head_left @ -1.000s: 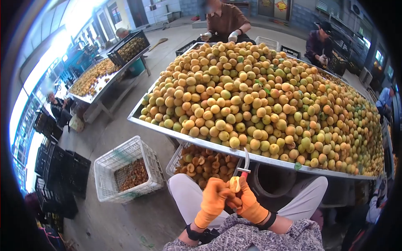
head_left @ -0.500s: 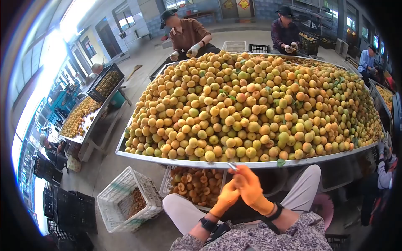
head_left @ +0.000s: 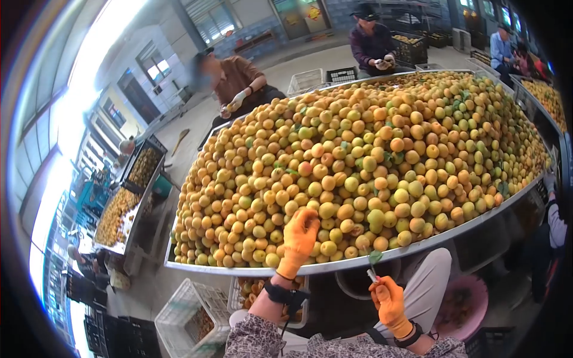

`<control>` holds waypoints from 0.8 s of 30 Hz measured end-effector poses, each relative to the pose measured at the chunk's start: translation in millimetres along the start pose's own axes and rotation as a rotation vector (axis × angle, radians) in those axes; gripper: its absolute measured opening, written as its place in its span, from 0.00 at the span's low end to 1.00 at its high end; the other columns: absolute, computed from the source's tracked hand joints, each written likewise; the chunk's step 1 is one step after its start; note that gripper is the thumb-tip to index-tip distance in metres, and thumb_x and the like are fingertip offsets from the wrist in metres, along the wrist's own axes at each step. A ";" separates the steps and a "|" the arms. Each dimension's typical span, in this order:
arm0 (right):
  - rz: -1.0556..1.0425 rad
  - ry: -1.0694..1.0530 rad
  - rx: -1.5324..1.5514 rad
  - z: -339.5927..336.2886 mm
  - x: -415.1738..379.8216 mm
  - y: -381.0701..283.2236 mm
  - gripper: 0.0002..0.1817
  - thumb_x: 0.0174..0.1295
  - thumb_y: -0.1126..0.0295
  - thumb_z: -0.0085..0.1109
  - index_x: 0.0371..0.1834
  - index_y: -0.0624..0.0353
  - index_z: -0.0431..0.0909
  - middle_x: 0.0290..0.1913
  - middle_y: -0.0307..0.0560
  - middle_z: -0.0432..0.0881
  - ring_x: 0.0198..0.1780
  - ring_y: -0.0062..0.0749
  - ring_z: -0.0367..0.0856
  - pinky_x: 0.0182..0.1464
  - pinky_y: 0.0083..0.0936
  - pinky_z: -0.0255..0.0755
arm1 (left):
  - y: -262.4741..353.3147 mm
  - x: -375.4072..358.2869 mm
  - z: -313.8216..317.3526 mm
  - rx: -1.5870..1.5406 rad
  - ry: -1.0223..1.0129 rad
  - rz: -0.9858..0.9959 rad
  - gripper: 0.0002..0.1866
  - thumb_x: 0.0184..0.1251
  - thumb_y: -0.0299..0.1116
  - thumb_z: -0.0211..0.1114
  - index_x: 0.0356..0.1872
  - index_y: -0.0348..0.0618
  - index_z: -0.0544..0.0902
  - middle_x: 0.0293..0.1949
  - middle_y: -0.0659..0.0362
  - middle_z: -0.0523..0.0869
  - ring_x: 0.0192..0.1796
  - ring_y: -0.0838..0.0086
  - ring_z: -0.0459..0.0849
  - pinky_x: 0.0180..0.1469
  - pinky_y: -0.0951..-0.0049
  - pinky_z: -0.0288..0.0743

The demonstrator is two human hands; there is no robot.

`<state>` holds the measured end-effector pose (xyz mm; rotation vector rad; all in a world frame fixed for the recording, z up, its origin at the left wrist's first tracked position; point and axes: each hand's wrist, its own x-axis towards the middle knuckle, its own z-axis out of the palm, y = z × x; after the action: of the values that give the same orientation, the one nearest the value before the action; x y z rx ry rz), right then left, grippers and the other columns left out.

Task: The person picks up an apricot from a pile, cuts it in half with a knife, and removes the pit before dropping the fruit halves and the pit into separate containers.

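Note:
A large heap of yellow-orange apricots (head_left: 358,173) fills a metal-edged table (head_left: 382,256) in front of me. My left hand (head_left: 298,241), in an orange glove, reaches over the near edge into the heap. Its fingers are curled around what looks like an apricot, mostly hidden by the glove. Lower right, in front of the table edge, my right hand (head_left: 391,307) in a matching glove is closed around a small knife (head_left: 372,275), whose pale end points up. A green leaf (head_left: 375,257) hangs at the table rim just above it.
Below the table are a crate (head_left: 303,304) of halved apricots, a white crate (head_left: 179,316) and a pink basin (head_left: 477,298). Co-workers sit across the heap, one in a brown shirt (head_left: 236,74), one in a dark shirt (head_left: 367,45). Black crates (head_left: 119,325) stand at left.
My hands, together before, are now apart: the left has gone forward onto the heap, the right has moved right and down with the knife. The view has turned and tilted.

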<state>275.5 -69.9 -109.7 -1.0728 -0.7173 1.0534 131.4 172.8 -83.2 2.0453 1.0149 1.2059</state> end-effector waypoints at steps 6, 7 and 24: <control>0.145 0.098 0.109 -7.4 -0.1 -8.1 0.19 0.73 0.53 0.52 0.35 0.59 0.73 0.18 0.31 0.64 0.17 0.11 0.56 0.19 0.14 0.45 | -22.9 81.0 58.9 0.698 -0.030 0.101 0.20 0.60 0.36 0.67 0.54 0.48 0.78 0.44 0.55 0.84 0.46 0.58 0.81 0.48 0.58 0.75; 0.130 0.105 0.111 -6.6 0.2 -5.0 0.19 0.73 0.53 0.52 0.36 0.60 0.73 0.18 0.32 0.65 0.17 0.11 0.56 0.19 0.14 0.45 | -19.6 88.7 68.2 0.810 -0.081 0.033 0.25 0.57 0.40 0.69 0.57 0.49 0.76 0.46 0.55 0.83 0.50 0.57 0.79 0.50 0.56 0.74; 0.249 -0.240 0.204 4.1 24.3 -75.3 0.21 0.72 0.49 0.52 0.38 0.59 0.72 0.20 0.32 0.63 0.20 0.12 0.57 0.20 0.13 0.46 | 79.5 -41.1 -18.8 -0.696 -0.280 -0.417 0.25 0.58 0.14 0.67 0.58 0.38 0.77 0.54 0.58 0.81 0.55 0.73 0.81 0.60 0.74 0.76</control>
<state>305.2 -53.9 -38.0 -0.8820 -0.6602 1.4556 127.8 95.8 -33.9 1.3259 0.7011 0.8548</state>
